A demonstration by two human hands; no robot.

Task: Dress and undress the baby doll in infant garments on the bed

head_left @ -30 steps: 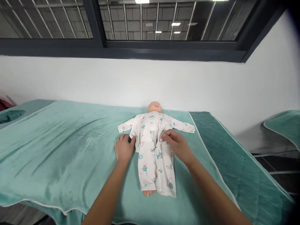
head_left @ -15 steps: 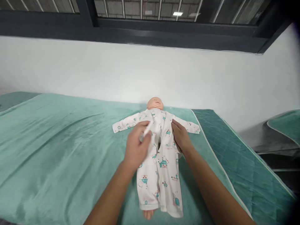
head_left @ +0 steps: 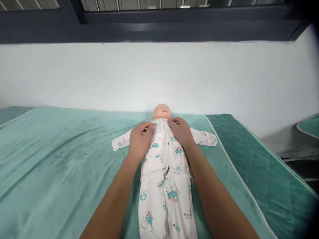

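A baby doll (head_left: 161, 112) lies on its back, head toward the wall, sleeves spread to both sides. It wears a white baby shirt (head_left: 159, 146) with teal and pink prints, its two front edges side by side down the middle. Below are matching trousers (head_left: 152, 202). My left hand (head_left: 140, 137) is closed, thumb and forefinger pinching the shirt at the chest near the shoulder. On the other side, my right hand (head_left: 181, 132) has its bent fingers gripping the shirt just under the collar. The doll's feet are out of view.
A light green cover (head_left: 62, 159) lies under the doll, with a darker quilted teal mat (head_left: 259, 162) to the right. A white wall (head_left: 124, 76) rises close behind the head, below a dark window frame (head_left: 174, 28). Another green-topped surface (head_left: 310, 126) stands at far right.
Both hands have moved up from the doll's waist and belly to its upper chest. The shirt's left front panel now lies flat over the front. My view has shifted closer.
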